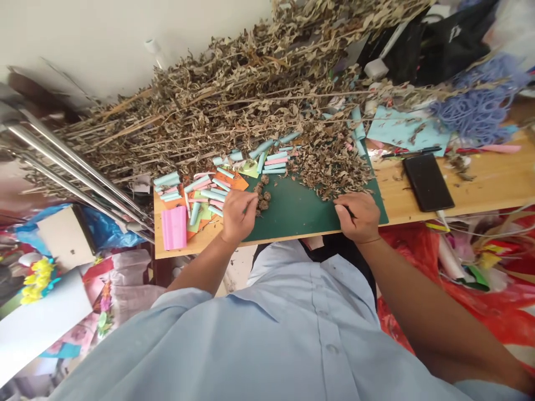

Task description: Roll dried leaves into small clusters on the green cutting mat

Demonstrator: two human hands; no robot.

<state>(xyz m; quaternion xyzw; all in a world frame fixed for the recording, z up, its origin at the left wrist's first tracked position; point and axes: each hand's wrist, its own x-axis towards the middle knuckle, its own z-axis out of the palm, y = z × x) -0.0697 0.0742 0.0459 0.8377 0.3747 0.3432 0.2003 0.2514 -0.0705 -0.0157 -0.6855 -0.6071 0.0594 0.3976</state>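
Observation:
My left hand is closed at the front left of the green cutting mat. Right beside its fingertips sits a small cluster of brown crumpled balls; whether the fingers touch them I cannot tell. My right hand is curled shut on the mat's right front part, at the near edge of a heap of dried leaves. What either hand holds, if anything, is hidden by the fingers. Left of my left hand lie several rolled blue and pink paper tubes.
Long dried leafy stalks cover the back of the wooden table. A black phone with a white cable, a pen, blue paper and blue cord lie right. Pink folded paper and metal poles are left.

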